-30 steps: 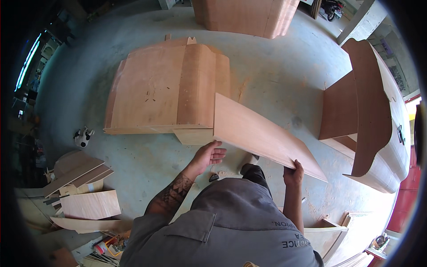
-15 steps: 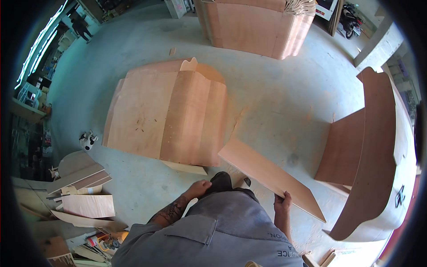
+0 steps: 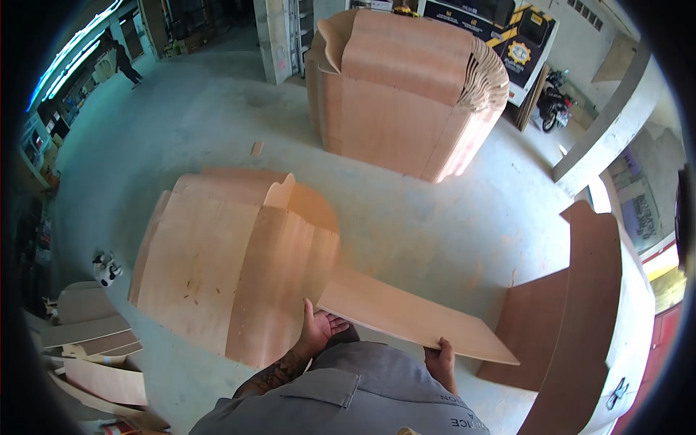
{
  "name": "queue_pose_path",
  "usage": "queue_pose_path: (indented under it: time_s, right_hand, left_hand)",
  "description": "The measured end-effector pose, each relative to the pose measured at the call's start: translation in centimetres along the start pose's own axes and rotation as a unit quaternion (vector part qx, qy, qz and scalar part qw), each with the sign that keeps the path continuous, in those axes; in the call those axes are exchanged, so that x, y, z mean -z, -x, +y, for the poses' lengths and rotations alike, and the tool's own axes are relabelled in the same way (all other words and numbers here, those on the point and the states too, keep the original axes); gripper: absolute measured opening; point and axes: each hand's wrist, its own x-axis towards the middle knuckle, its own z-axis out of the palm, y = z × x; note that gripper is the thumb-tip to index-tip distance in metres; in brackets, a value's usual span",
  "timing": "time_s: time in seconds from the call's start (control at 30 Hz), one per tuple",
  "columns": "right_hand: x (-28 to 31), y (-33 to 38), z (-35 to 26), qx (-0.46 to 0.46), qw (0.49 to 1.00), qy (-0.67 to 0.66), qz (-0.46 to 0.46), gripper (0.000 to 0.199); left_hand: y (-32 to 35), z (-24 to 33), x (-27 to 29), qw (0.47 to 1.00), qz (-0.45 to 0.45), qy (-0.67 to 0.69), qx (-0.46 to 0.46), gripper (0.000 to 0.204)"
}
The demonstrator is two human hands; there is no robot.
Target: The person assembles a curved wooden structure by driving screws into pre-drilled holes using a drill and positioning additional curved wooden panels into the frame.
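Since the earlier frame: the view has tipped up, more of the far room shows, and the plywood panel (image 3: pixel 413 317) now sits lower and flatter in front of the body, no longer angled up over the floor pile.

Left to right:
- Offcuts of board (image 3: pixel 94 348) lie stacked at far left on the concrete floor (image 3: pixel 435 225); a small black-and-white object sits near them, too small to identify.
- Low pile of curved plywood sheets (image 3: pixel 232 268) lies on the floor, just left of the panel.
- Left hand (image 3: pixel 317 330): fingers curled up around the panel's near-left corner, palm beneath; the edge rests in the grip.
- The panel is held off the floor, roughly level, running from left hand out to the right.
- Right hand (image 3: pixel 441 360): closed on the near long edge, fingers wrapped under; thumb position not clear.
- Tall stack of bent sheets (image 3: pixel 413 94) stands well behind.
- Curved plywood shell (image 3: pixel 587 319) stands upright at right.

Handling judgement: thin sheet, stiff enough to span between the two hands with no sag visible, probably light but awkward by length. Edges likely splintery. Best hold is the spread two-hand grip along one long edge.
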Motion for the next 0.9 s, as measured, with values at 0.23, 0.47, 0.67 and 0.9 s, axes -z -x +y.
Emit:
queue_pose_path:
  time_s: [0.23,0.47,0.67,0.9]
  right_hand:
    - [-9.8,-9.2,-3.8,0.018,0.997,-0.056,0.040,0.033]
    - [-19.0,-18.1,-5.2,0.012,0.999,-0.036,0.029,0.027]
    - [-27.8,-28.1,-7.4,-0.120,0.992,-0.006,-0.044,0.035]
    - [-44.6,-39.3,-15.3,-0.218,0.816,0.463,-0.270,0.043]
  left_hand:
    - [-12.9,10.8,-9.9,0.957,-0.077,-0.260,0.101,0.082]
    - [-25.5,12.0,-15.0,0.940,-0.058,-0.292,0.163,0.071]
    - [-35.2,17.0,-18.0,0.990,0.024,-0.105,0.092,0.036]
    - [-46.3,24.9,-18.8,0.988,0.110,-0.084,0.062,0.037]
